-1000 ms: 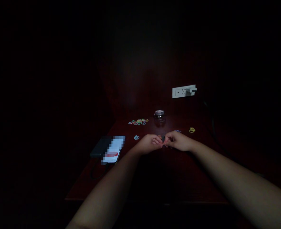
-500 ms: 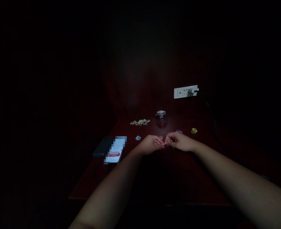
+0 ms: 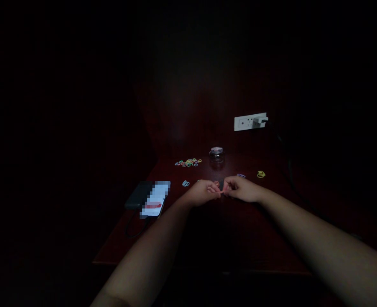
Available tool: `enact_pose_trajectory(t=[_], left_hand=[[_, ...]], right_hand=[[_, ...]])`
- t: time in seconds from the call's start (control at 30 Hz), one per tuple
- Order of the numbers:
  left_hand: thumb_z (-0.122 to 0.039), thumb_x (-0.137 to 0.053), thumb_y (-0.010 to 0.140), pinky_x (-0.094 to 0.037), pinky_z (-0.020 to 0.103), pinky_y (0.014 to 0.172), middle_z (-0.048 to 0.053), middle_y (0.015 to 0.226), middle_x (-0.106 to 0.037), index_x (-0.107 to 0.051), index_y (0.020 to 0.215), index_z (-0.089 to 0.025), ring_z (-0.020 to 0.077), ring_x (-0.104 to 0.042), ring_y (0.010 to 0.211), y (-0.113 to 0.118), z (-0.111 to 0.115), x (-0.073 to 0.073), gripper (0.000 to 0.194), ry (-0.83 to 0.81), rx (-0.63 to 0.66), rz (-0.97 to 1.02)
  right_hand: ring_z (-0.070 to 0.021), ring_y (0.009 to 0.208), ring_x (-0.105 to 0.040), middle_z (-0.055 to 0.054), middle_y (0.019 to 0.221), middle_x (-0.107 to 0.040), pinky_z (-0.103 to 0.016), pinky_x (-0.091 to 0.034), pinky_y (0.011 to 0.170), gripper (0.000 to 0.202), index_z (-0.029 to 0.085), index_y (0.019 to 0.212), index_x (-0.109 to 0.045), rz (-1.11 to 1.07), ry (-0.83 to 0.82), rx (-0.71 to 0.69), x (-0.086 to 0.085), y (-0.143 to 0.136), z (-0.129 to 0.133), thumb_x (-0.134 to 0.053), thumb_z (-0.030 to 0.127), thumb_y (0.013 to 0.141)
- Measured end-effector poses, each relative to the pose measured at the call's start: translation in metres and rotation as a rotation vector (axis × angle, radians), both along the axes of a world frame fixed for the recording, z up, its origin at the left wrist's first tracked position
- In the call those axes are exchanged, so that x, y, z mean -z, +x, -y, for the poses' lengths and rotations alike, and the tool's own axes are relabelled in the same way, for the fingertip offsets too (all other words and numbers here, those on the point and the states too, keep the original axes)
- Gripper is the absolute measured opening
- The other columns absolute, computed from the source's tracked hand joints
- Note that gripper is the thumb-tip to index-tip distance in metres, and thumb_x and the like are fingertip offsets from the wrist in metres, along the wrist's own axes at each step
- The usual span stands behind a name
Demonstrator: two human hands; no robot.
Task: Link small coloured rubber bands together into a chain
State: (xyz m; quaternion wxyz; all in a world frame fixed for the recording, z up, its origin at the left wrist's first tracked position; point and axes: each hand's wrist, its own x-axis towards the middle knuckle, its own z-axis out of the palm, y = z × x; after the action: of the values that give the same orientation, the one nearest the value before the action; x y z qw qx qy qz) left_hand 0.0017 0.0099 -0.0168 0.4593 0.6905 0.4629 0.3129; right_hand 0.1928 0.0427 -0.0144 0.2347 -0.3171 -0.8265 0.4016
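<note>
Between my two hands, at the middle of the dark red table, a small orange band [image 3: 221, 192] is pinched at both ends. My left hand [image 3: 204, 192] grips its left end with the fingertips. At the right end, the thumb and fingers of my right hand [image 3: 238, 189] are closed on it. Just behind the fingertips lie some orange-red bands [image 3: 217, 184]. Light blue bands [image 3: 185, 183] rest left of my left hand, purple bands [image 3: 241, 175] behind my right hand, and yellow bands [image 3: 261, 174] farther right. A mixed heap of coloured bands [image 3: 188, 163] is at the back left.
A lidded clear jar [image 3: 217, 155] stands at the back of the table [image 3: 239, 251]. On the left a lit phone [image 3: 156, 199] lies by a black flat object [image 3: 138, 196] with a cable. A wall socket [image 3: 247, 122] holds a white plug with a dark cable.
The view has shifted very slightly. Both hands keep almost the same pose, with the orange band still between their fingertips.
</note>
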Motion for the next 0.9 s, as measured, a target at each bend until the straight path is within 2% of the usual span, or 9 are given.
enact_pose_trajectory(t=[0.27,0.53,0.9], left_hand=[[-0.016,-0.066,0.067,-0.042,0.020,0.059,0.005,0.071,-0.066,-0.063,0.076,-0.008,0.0093,-0.058,0.063,-0.0005,0.0000,0.0001,0.012,0.010,0.009,0.001],[-0.017,-0.066,0.068,-0.043,0.020,0.060,0.006,0.073,-0.067,-0.063,0.077,-0.008,0.0096,-0.059,0.063,-0.0014,-0.0002,0.0004,0.013,0.024,0.018,-0.010],[-0.020,-0.067,0.067,-0.042,0.019,0.058,0.005,0.069,-0.065,-0.062,0.074,-0.009,0.0091,-0.057,0.060,-0.0020,-0.0002,0.0015,0.014,0.045,0.003,-0.020]], right_hand=[[-0.0078,0.054,-0.041,0.004,0.060,-0.048,-0.021,-0.031,0.050,0.022,0.016,0.071,-0.050,-0.040,-0.050,-0.054,-0.0026,-0.0003,0.0030,-0.062,0.034,0.067],[-0.0077,0.054,-0.040,0.004,0.060,-0.046,-0.021,-0.031,0.050,0.019,0.016,0.071,-0.050,-0.011,-0.005,-0.054,-0.0024,0.0001,0.0027,-0.059,0.032,0.071],[-0.0099,0.053,-0.048,0.001,0.059,-0.054,-0.021,-0.036,0.049,0.017,0.016,0.071,-0.050,0.012,0.003,-0.016,-0.0003,0.0015,0.0003,-0.056,0.031,0.073]])
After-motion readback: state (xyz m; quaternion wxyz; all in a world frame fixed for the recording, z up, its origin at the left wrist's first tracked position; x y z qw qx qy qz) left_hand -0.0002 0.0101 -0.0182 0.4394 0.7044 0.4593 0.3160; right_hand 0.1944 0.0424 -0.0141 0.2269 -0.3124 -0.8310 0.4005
